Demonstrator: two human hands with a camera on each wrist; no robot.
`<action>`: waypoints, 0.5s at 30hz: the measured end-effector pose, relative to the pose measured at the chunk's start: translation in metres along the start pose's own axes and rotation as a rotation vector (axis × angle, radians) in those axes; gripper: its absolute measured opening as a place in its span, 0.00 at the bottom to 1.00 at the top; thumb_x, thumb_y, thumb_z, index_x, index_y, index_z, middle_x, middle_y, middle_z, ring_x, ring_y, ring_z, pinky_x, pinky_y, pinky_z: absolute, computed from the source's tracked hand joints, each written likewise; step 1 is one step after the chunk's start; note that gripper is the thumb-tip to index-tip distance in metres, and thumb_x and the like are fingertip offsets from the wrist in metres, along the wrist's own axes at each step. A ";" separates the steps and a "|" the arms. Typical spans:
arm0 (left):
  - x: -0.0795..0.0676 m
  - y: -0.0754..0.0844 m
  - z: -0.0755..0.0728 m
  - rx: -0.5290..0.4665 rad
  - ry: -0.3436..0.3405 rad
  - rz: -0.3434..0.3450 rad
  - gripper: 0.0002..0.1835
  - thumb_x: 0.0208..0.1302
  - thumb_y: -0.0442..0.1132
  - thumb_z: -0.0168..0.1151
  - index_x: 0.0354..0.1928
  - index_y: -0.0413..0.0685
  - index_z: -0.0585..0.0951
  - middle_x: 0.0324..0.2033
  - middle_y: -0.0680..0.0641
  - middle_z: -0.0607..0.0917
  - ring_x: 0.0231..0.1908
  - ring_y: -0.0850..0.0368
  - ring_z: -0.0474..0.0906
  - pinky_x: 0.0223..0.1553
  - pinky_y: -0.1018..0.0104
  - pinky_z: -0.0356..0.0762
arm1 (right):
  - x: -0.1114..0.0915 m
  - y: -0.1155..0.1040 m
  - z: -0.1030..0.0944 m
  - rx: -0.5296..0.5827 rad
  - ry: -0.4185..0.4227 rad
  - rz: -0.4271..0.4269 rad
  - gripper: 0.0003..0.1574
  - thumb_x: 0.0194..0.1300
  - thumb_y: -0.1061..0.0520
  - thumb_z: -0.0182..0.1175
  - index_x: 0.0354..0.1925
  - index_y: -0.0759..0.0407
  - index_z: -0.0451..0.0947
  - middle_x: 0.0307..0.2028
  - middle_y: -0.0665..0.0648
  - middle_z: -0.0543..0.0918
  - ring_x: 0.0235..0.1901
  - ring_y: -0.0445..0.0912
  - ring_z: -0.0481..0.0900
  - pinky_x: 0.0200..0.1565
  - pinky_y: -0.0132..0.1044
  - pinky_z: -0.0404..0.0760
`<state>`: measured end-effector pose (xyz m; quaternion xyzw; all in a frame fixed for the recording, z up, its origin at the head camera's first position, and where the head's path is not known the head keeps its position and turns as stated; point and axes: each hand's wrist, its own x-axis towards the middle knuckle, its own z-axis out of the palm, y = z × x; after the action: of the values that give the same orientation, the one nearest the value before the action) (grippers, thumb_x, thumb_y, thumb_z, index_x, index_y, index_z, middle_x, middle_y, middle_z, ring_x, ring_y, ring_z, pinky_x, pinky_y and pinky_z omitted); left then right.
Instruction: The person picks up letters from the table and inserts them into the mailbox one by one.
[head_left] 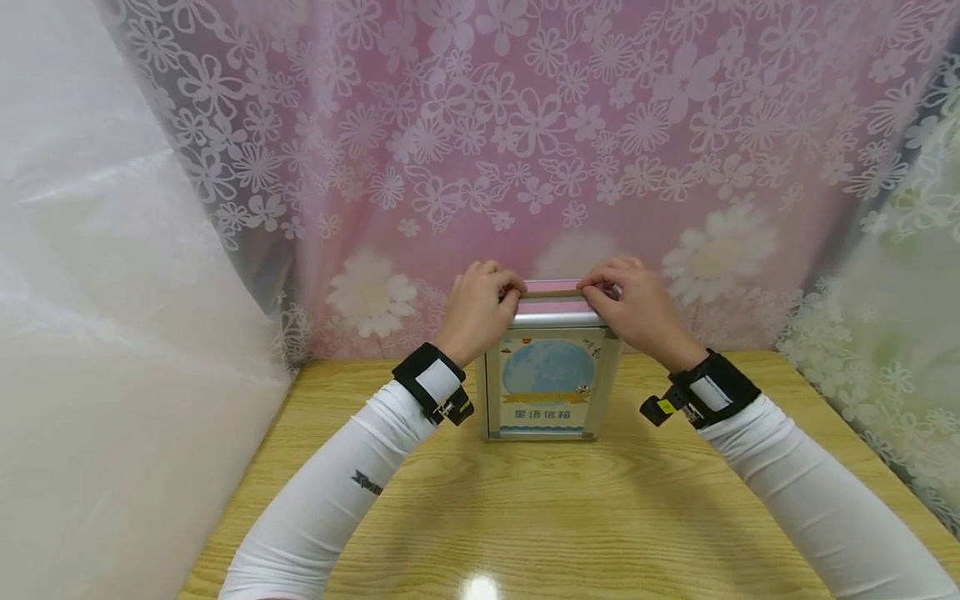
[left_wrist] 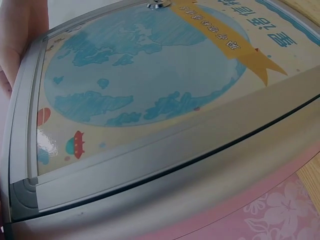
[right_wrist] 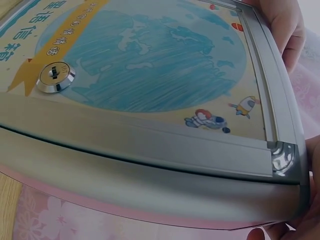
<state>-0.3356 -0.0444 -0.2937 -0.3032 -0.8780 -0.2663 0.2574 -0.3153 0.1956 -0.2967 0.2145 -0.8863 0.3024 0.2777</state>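
An upright letter box (head_left: 551, 387) with a silver frame, pink sides and a blue globe picture stands on the table. Across its top runs a thin tan strip (head_left: 553, 293), most of it hidden below the top. My left hand (head_left: 480, 304) pinches the strip's left end between thumb and curled fingers, at the top left corner. At the right end my right hand (head_left: 637, 304) pinches it likewise. The right wrist view shows right-hand fingertips (right_wrist: 275, 231) beside the box's corner. A keyhole lock (right_wrist: 55, 76) sits on the front panel.
The box rests on a wood-grain table (head_left: 540, 508) towards its back edge. Behind hangs a pink flowered curtain (head_left: 525, 142). A whitish sheet (head_left: 112, 333) closes off the left side, and a pale flowered one (head_left: 892, 317) the right.
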 end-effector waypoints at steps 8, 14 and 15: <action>-0.001 0.000 0.002 -0.005 0.015 0.002 0.10 0.67 0.38 0.55 0.36 0.55 0.86 0.30 0.55 0.77 0.34 0.59 0.66 0.42 0.57 0.65 | -0.001 0.002 0.003 0.005 0.036 -0.047 0.08 0.65 0.57 0.60 0.36 0.58 0.85 0.39 0.55 0.81 0.44 0.49 0.68 0.41 0.49 0.66; -0.003 -0.001 0.002 -0.014 0.023 0.004 0.09 0.67 0.38 0.54 0.37 0.54 0.85 0.32 0.55 0.78 0.36 0.59 0.67 0.45 0.56 0.66 | -0.002 0.003 0.007 -0.003 0.059 -0.049 0.08 0.65 0.57 0.59 0.37 0.59 0.84 0.39 0.53 0.81 0.42 0.48 0.67 0.38 0.45 0.67; -0.003 -0.001 0.002 -0.018 0.023 0.004 0.09 0.67 0.38 0.54 0.37 0.53 0.85 0.32 0.55 0.78 0.36 0.59 0.67 0.45 0.56 0.66 | -0.003 0.003 0.008 -0.001 0.062 -0.049 0.08 0.65 0.57 0.59 0.37 0.59 0.84 0.39 0.53 0.81 0.42 0.48 0.67 0.38 0.45 0.67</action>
<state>-0.3346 -0.0451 -0.2975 -0.3043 -0.8719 -0.2771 0.2655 -0.3174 0.1935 -0.3049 0.2266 -0.8717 0.3017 0.3126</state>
